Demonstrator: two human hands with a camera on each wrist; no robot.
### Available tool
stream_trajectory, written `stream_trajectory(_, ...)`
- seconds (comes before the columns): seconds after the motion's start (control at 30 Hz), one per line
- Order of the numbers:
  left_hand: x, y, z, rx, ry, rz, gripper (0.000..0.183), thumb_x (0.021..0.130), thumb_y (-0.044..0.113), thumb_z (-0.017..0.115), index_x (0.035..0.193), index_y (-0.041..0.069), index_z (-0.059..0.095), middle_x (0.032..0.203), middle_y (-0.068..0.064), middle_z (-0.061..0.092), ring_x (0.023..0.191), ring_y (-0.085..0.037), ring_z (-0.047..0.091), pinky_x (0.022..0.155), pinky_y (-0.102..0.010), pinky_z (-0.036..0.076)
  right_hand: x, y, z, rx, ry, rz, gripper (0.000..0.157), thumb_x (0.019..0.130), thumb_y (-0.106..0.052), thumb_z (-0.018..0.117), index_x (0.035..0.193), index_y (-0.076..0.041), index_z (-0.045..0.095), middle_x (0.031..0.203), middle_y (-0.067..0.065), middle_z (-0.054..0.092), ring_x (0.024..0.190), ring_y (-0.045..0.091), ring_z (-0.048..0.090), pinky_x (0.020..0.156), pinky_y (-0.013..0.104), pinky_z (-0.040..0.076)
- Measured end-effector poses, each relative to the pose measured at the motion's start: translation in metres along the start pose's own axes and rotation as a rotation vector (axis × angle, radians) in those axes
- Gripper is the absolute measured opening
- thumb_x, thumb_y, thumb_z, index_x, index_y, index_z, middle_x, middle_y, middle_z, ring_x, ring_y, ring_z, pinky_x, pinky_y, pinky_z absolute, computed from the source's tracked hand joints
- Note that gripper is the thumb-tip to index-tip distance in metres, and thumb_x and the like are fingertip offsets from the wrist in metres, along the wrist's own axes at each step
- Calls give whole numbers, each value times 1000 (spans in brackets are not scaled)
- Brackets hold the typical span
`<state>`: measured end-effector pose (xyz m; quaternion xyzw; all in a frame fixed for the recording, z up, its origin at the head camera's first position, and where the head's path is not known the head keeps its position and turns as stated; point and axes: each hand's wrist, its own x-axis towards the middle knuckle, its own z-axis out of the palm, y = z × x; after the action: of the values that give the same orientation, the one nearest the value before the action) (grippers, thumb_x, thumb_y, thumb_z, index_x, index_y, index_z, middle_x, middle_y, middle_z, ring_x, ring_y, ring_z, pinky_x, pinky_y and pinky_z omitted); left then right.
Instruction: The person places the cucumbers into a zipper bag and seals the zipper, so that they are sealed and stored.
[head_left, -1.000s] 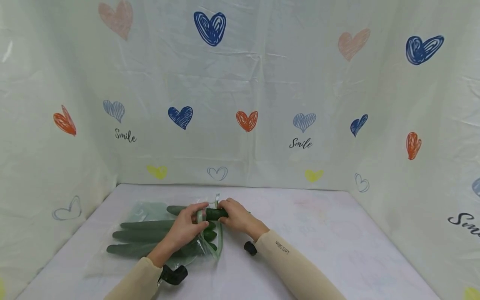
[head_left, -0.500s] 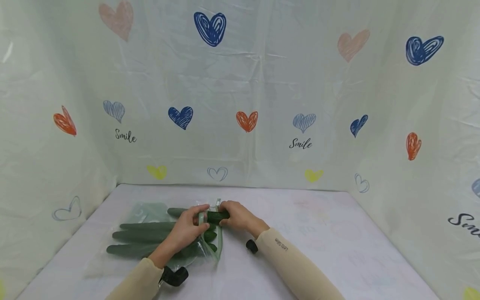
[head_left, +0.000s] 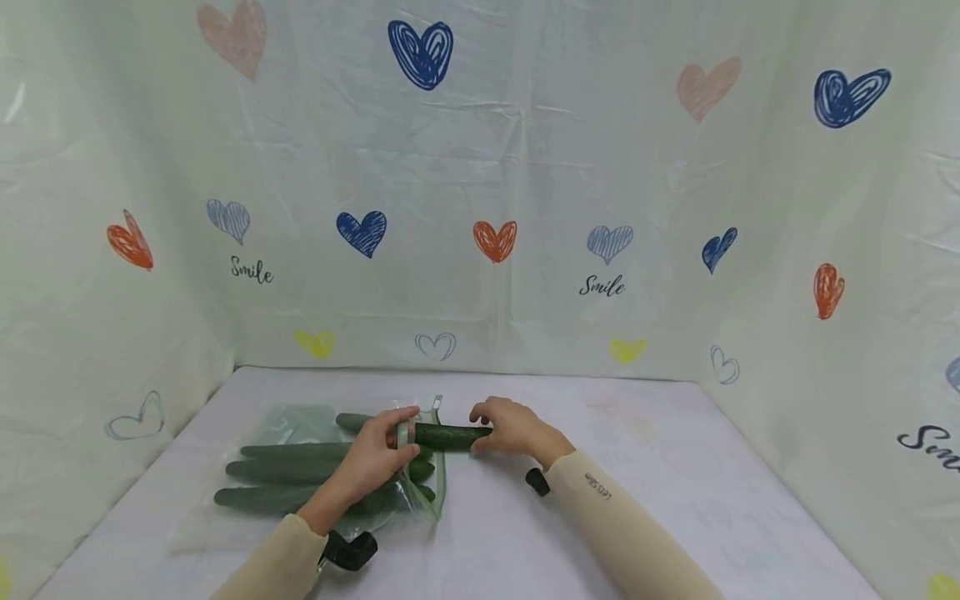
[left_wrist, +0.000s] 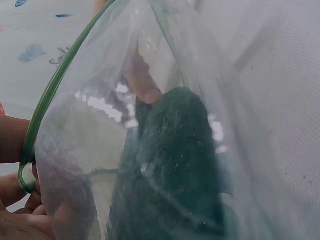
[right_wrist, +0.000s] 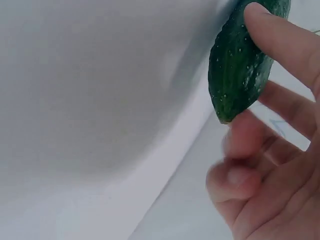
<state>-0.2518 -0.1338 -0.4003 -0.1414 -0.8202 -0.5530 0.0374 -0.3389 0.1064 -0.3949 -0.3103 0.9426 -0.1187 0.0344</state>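
Note:
A clear zip bag [head_left: 442,483] with a green-edged mouth lies on its side, its opening facing right. Several long dark green cucumbers [head_left: 281,472] lie inside it. My left hand [head_left: 367,454] pinches the upper edge of the mouth; in the left wrist view the green zip strip [left_wrist: 56,80] runs between its fingers. One cucumber [head_left: 450,437] sticks partway out of the mouth. My right hand [head_left: 517,432] holds its outer end, and the right wrist view has the thumb [right_wrist: 270,25] along the bumpy skin of this cucumber [right_wrist: 235,70], near the tip.
All this rests on a white-covered table [head_left: 637,500]. A white curtain [head_left: 555,183] printed with hearts stands behind and at both sides. Black wrist-worn devices [head_left: 351,552] hang under both forearms, close to the tabletop.
My right hand has moved to the right with the cucumber, so more of it shows outside the bag. The left hand keeps its place at the bag's mouth.

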Motion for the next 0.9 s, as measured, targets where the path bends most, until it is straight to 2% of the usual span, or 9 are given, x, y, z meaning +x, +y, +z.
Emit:
stream_trajectory(0.17, 1, -1, 0, -19, -1, -7, 54, 88, -2, 64, 138, -4, 45, 105, -15, 54, 52, -11, 38, 52, -27, 38, 0, 4, 3, -12, -7, -24, 44, 77, -36, 79, 114, -17, 66, 104, -4, 62, 94, 12, 56, 82, 34, 46)
stream_trajectory(0.27, 1, -1, -1, -26, -10, -5, 54, 88, -3, 63, 138, -3, 45, 105, -16, 54, 52, -11, 38, 52, -27, 38, 0, 7, 7, -20, -14, -30, 41, 78, -34, 78, 114, -17, 66, 107, -5, 63, 95, 10, 55, 85, 33, 45)
stream_trajectory(0.53, -1, 0, -1, -24, -12, -12, 53, 89, -4, 61, 139, -5, 43, 106, -16, 53, 53, -11, 38, 51, -27, 38, -1, 6, 6, -14, 10, -48, 42, 80, -34, 77, 116, -17, 65, 104, -5, 62, 94, 12, 56, 82, 34, 46)
stream_trajectory(0.73, -1, -1, -2, -33, -23, 1, 53, 89, -3, 62, 139, -3, 44, 104, -16, 53, 52, -11, 39, 50, -28, 39, -2, 6, 7, -9, 4, -88, 38, 84, -31, 74, 118, -17, 64, 107, -5, 62, 96, 9, 55, 86, 34, 45)
stream_trajectory(0.9, -1, -1, -1, -22, -18, 4, 53, 88, -3, 62, 138, -1, 46, 104, -18, 53, 51, -10, 37, 49, -27, 38, -5, 8, 10, -42, 26, -137, 36, 87, -30, 70, 120, -17, 62, 109, -3, 60, 93, 8, 53, 84, 35, 46)
